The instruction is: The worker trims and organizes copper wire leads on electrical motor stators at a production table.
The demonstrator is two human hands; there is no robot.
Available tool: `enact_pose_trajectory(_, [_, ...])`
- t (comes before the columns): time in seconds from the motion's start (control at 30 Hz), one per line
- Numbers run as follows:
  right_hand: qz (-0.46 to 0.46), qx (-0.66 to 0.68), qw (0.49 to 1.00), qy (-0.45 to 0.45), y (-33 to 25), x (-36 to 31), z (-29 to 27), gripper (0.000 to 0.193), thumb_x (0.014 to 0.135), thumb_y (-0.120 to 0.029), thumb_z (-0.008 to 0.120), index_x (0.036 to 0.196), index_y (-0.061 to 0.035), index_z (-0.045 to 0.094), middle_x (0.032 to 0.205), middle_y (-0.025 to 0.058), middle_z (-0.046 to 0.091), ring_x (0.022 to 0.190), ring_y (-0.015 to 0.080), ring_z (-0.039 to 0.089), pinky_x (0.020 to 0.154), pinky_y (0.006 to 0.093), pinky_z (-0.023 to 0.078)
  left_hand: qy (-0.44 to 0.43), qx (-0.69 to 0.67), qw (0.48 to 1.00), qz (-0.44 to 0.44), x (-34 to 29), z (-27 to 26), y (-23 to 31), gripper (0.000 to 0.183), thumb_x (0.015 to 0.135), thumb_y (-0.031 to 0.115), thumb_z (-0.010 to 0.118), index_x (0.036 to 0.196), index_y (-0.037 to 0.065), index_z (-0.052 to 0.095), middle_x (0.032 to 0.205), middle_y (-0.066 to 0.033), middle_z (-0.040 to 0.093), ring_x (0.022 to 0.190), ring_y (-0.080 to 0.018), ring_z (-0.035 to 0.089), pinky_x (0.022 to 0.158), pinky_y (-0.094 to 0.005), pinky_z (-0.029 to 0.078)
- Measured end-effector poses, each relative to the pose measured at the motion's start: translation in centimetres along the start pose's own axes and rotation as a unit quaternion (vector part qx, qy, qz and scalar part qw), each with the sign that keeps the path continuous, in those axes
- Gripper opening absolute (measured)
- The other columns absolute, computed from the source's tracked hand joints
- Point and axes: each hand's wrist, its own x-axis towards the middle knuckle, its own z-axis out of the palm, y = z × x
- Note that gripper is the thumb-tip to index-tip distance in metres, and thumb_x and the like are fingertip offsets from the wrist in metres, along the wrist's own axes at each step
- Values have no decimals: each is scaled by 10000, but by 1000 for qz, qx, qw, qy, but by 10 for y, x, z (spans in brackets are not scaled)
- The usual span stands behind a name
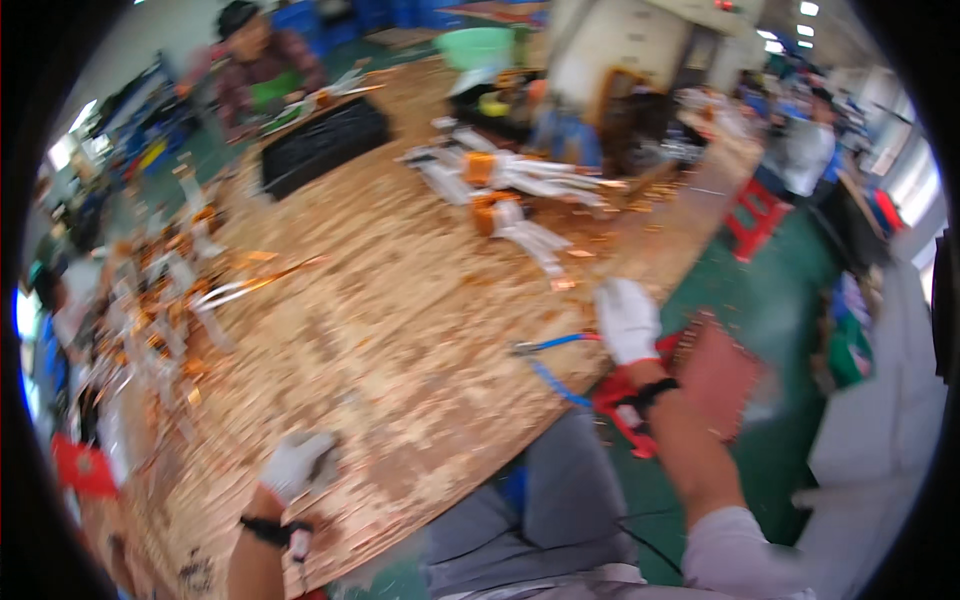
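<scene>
My left hand (298,466), in a white glove with greyish fingertips, rests low over the near left of the wooden table, its fingers apart and loosely bent with nothing seen in them. At the table's right edge is my right hand (628,318), also gloved; motion smears its fingers, and whatever they may hold is hidden. Just left of it lie pliers (557,370) with blue handles spread apart. Beyond that hand lies a pile of clear-and-white strips wrapped with orange bands (490,190), with coppery ends.
More tangled strips (150,310) heap along the left edge. A black tray (325,145) stands at the far left, near a seated person (265,65). A beige machine (625,50) and a green basin (478,46) are at the back. Right of the table is a red stool (715,375).
</scene>
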Motion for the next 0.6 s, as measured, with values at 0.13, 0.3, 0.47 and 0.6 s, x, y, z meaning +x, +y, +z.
enact_pose_trajectory(0.13, [8,78,997,22,-17,3,17,252,976,-303,585,957,-72,685,952,185,704,924,390,673,818,519,526,58,-33,997,-25,-8,-15,-10,284,1005,276,637,825,58,669,652,-66,672,472,-160,611,366,-288,424])
enact_pose_trajectory(0.3, [14,92,994,65,-1,3,11,189,951,-260,637,953,-79,691,898,154,706,900,364,678,814,484,526,49,0,998,-32,14,-11,-16,337,993,309,618,800,33,638,567,-104,622,376,-184,546,341,-293,408])
enact_pose_trajectory(0.47, [-2,94,993,66,0,3,17,180,941,-258,639,947,-86,690,893,145,695,898,359,675,814,482,524,41,5,999,-26,15,-16,-21,351,996,322,620,793,36,637,560,-99,620,367,-185,539,334,-290,399])
enact_pose_trajectory(0.6, [-1,101,993,62,0,2,17,189,942,-261,634,948,-80,687,891,147,689,898,359,671,815,483,520,49,-9,999,-23,14,-15,-23,360,1010,288,593,762,36,653,564,-108,641,361,-176,539,333,-296,412])
